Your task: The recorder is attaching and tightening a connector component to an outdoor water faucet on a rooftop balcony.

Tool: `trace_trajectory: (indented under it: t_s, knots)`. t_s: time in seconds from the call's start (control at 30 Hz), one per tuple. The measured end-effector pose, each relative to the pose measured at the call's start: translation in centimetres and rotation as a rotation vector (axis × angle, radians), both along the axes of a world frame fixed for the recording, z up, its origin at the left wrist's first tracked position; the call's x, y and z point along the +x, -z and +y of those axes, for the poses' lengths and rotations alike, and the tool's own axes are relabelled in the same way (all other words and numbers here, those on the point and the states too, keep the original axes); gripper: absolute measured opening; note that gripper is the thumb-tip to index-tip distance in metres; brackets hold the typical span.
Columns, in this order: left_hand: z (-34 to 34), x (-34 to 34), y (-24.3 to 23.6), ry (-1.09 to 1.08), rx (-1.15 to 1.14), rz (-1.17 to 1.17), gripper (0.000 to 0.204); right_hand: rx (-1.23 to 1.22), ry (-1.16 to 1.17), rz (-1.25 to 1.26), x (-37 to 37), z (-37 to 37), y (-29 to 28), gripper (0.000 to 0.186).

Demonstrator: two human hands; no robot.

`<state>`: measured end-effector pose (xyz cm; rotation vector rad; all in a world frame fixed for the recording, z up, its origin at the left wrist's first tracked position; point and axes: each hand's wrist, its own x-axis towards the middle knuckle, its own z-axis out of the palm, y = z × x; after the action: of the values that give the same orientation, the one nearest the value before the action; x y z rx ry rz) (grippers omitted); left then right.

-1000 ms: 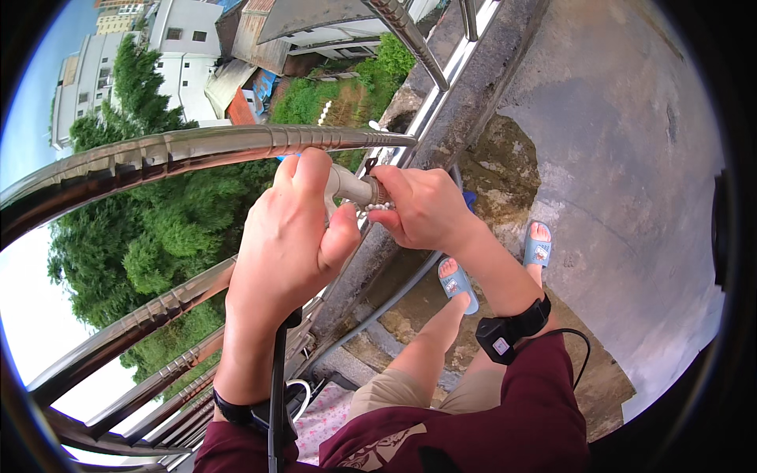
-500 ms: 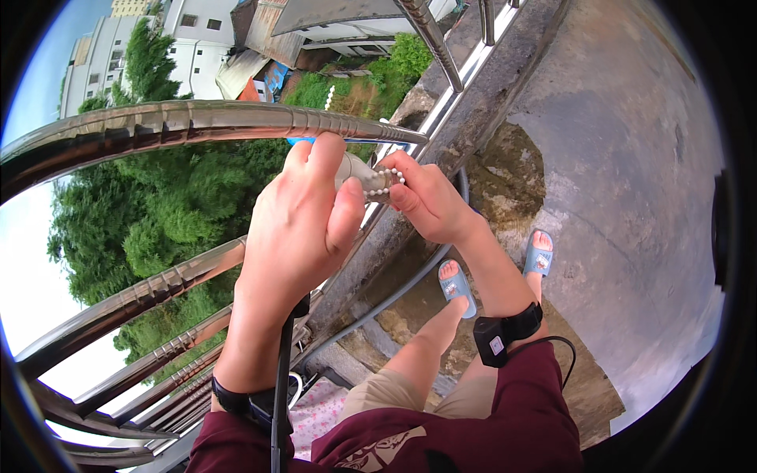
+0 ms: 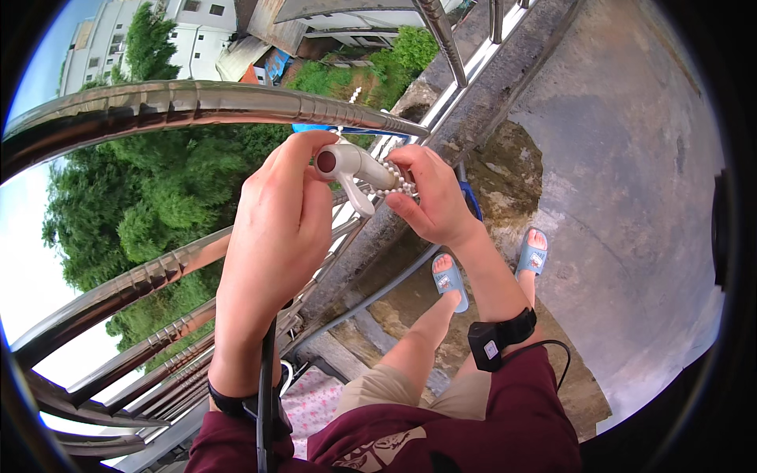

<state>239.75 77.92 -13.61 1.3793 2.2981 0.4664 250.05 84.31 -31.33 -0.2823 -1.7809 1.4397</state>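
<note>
A bare concrete balcony floor (image 3: 631, 197), stained dark along its edge, spreads beneath the person, with shiny steel railing bars (image 3: 197, 98) curving across the left side and treetops beyond them. Nearest the camera are the maroon sleeves and beige shorts, a dark band on each wrist, and a black cable running up the left forearm. Below, both feet stand in pale blue slippers (image 3: 451, 281) on the concrete, close to the foot of the railing. Higher up, the left hand (image 3: 272, 236) is raised in front of the top rail, its fingers curled loosely and the fingertips pressed against the round end of a small white handheld device (image 3: 351, 167) with a dark red circular spot on its face and a short handle angling downward. The right hand (image 3: 430, 197) grips the other end of that device, fingers closed around it, together with a string of white beads (image 3: 392, 180) that lies across its fingertips. The device sits between the two hands, just below the top rail. Farther off, white multi-storey buildings (image 3: 150, 39) and low roofs stand past the green trees (image 3: 150, 205), under a pale sky.
</note>
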Motion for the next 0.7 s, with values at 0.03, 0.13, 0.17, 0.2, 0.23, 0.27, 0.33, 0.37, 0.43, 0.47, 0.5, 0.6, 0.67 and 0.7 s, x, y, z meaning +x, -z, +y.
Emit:
trace_trajectory:
  t_s: [0.03, 0.13, 0.17, 0.2, 0.23, 0.27, 0.33, 0.37, 0.43, 0.47, 0.5, 0.6, 0.67, 0.7]
  knots:
    - [0.0, 0.0, 0.2, -0.002, 0.001, -0.003, 0.031, 0.078, 0.072, 0.007, 0.0, 0.0, 0.1, 0.036]
    - [-0.3, 0.2, 1.3, 0.01, -0.002, -0.07, 0.035, 0.079, 0.126, -0.024, 0.7, -0.9, 0.6, 0.036]
    - [-0.4, 0.3, 1.4, -0.011, 0.017, -0.114, 0.037, 0.078, 0.123, -0.022, 0.7, -1.3, 0.4, 0.036]
    - [-0.5, 0.3, 1.4, -0.031, 0.035, -0.158, 0.038, 0.108, 0.213, -0.001, 0.7, -1.7, 0.0, 0.036]
    - [-0.7, 0.2, 1.5, -0.033, 0.035, -0.156, 0.038, 0.138, 0.303, 0.019, 0.6, -1.9, -0.2, 0.037]
    - [-0.9, 0.1, 1.7, -0.083, 0.081, -0.251, 0.038, 0.139, 0.303, 0.014, 0.8, -2.0, -0.3, 0.037]
    - [-1.3, -0.1, 2.0, -0.133, 0.127, -0.35, 0.038, 0.253, 0.386, -0.03, 1.1, -2.0, -0.5, 0.037]
    - [-1.4, -0.3, 1.9, -0.134, 0.121, -0.352, 0.038, 0.253, 0.385, -0.031, 1.2, -2.1, -0.6, 0.037]
    - [-1.5, -0.1, 1.4, -0.136, 0.115, -0.355, 0.038, 0.202, 0.4, -0.036, 1.3, -2.4, -0.7, 0.035]
    - [-1.3, 0.5, 0.7, -0.148, 0.02, -0.288, 0.039, 0.203, 0.4, -0.04, 1.4, -2.6, -0.5, 0.035]
    - [-1.2, 0.9, 0.4, -0.159, -0.074, -0.221, 0.039, 0.086, 0.347, -0.014, 1.5, -2.8, -0.4, 0.036]
    - [-1.8, 1.1, 1.2, -0.193, -0.042, -0.283, 0.039, -0.049, 0.283, 0.004, 1.8, -3.2, 0.0, 0.037]
    - [-2.2, 0.9, 2.3, -0.185, 0.065, -0.312, 0.038, -0.065, 0.272, -0.003, 1.9, -3.2, 0.2, 0.038]
    - [-2.3, 0.8, 2.6, -0.177, 0.175, -0.339, 0.038, -0.042, 0.261, 0.0, 1.8, -3.0, 0.1, 0.041]
